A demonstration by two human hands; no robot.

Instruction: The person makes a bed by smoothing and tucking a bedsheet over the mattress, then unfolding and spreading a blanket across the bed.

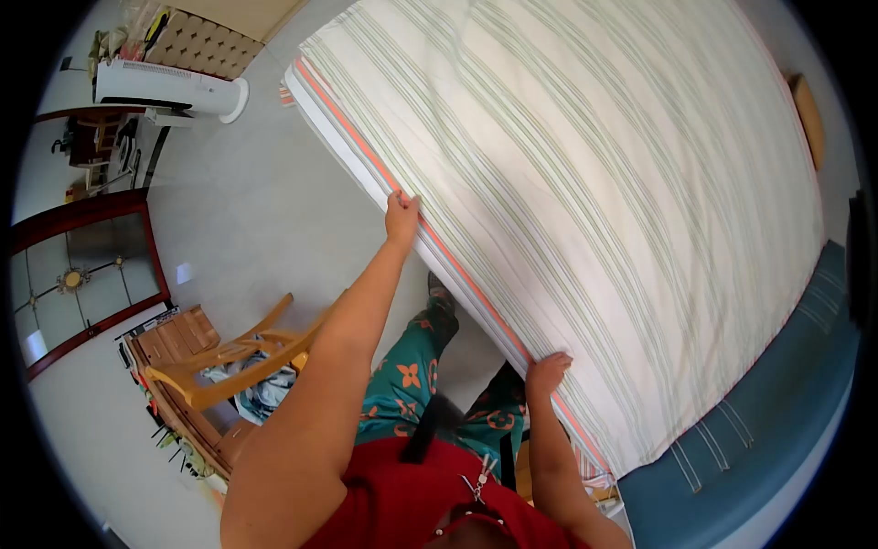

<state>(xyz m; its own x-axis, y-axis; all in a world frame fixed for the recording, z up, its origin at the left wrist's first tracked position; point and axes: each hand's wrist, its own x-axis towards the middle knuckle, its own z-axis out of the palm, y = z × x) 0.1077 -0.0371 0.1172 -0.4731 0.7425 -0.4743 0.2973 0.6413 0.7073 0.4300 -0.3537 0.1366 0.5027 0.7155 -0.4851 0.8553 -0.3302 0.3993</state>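
Note:
A white bed sheet [567,183] with green stripes covers a mattress [343,151] and shows an orange band along its near edge. On that edge, my left hand [402,218] is closed, its fingers pinching the sheet fabric. Lower down the same edge, my right hand [549,373] grips the sheet too, with thumb and fingers bent over the border. The sheet lies mostly smooth, with slight wrinkles across its middle. Both palms are largely hidden from view.
A wooden chair [247,361] with clothes on it stands at my left, beside brown drawers [187,339]. A white tower appliance [169,90] stands at the upper left. Blue padding [732,467] borders the bed's right side. My feet are on the grey floor [274,201].

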